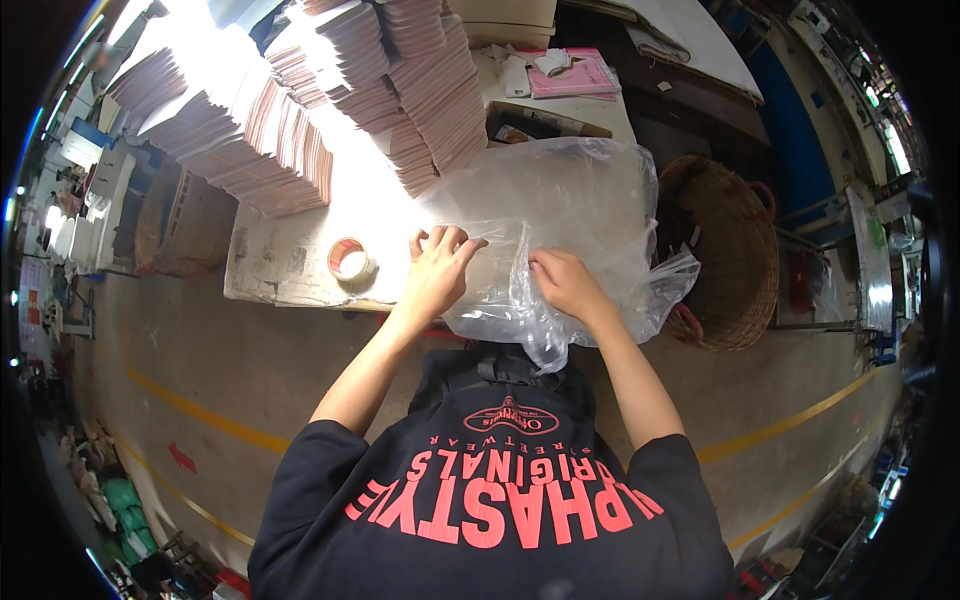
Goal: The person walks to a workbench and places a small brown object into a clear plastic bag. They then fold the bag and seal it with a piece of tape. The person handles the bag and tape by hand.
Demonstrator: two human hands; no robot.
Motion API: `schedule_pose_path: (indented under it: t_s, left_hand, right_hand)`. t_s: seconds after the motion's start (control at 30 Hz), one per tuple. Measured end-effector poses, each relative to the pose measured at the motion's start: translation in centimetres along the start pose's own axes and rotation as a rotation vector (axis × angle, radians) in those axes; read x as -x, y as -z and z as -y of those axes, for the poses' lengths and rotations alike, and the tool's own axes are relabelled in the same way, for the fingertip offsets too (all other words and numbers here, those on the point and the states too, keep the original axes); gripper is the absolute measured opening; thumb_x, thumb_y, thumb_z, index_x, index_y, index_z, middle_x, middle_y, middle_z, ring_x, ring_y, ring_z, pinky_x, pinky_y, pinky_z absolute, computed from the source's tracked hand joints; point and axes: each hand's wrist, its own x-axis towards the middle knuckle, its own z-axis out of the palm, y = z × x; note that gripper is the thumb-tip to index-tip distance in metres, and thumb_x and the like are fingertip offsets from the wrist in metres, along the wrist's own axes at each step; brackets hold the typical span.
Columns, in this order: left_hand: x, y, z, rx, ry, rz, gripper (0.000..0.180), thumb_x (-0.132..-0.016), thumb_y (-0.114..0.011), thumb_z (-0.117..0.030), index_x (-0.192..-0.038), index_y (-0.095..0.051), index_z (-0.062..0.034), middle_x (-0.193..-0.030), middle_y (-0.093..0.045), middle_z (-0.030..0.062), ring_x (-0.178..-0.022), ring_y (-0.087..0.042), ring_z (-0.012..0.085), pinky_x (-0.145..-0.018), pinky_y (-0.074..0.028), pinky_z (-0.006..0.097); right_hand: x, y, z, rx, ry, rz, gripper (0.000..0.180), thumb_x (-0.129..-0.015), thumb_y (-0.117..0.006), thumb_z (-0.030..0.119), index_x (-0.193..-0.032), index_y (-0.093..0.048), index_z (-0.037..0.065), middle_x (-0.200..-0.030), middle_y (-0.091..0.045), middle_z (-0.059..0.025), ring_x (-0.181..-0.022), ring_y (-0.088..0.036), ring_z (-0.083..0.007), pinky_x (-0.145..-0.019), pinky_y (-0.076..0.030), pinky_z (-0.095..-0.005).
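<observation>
A large clear plastic bag lies crumpled over the right part of the table, and its near edge hangs down in folds toward me. My right hand is closed on a gathered fold of this plastic near the table's front. To its left, my left hand rests at the bag's left side with fingers bent and apart, the thumb reaching toward the right hand. A roll of tape lies on the bare tabletop left of my left hand.
Tall stacks of pinkish folded sheets stand on the white table at the back left. A dark open box and a pink packet lie behind the bag. A wicker basket stands on the floor at right.
</observation>
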Motion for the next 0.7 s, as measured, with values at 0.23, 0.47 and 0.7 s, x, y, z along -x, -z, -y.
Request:
schedule_pose_path:
  t_s: [0.23, 0.47, 0.7]
  left_hand:
    - [1.8, -2.9, 0.1, -0.012, 0.129, 0.145, 0.045, -0.083, -0.060, 0.001, -0.121, -0.072, -0.0198, -0.111, -0.061, 0.0048, -0.114, -0.057, 0.0270, -0.104, -0.036, 0.050]
    - [3.1, -3.3, 0.7, -0.097, 0.196, 0.020, 0.048, -0.083, -0.062, 0.000, -0.125, -0.070, -0.0224, -0.114, -0.059, 0.0042, -0.112, -0.054, 0.0264, -0.096, -0.033, 0.048]
    - [0.5, 0.5, 1.5, -0.156, 0.271, -0.088, 0.051, -0.083, -0.063, -0.003, -0.129, -0.072, -0.0247, -0.114, -0.062, 0.0045, -0.112, -0.055, 0.0260, -0.096, -0.033, 0.050]
  right_hand:
    - [-3.0, -4.5, -2.8, 0.481, -0.402, 0.057, 0.034, -0.096, -0.063, 0.018, -0.126, -0.063, 0.002, -0.123, -0.070, -0.0210, -0.114, -0.067, -0.0418, -0.096, -0.055, -0.0503]
    - [-4.1, 1.2, -1.6, 0.539, -0.773, 0.510, 0.063, -0.094, -0.071, 0.043, -0.144, -0.060, 0.006, -0.152, -0.056, -0.0197, -0.136, -0.058, -0.0353, -0.107, -0.051, -0.0551]
    - [-0.5, 4.1, -5.3, 0.413, -0.398, 0.120, 0.056, -0.097, -0.068, 0.030, -0.147, -0.060, 0.006, -0.149, -0.057, -0.0257, -0.138, -0.054, -0.0436, -0.117, -0.044, -0.0471]
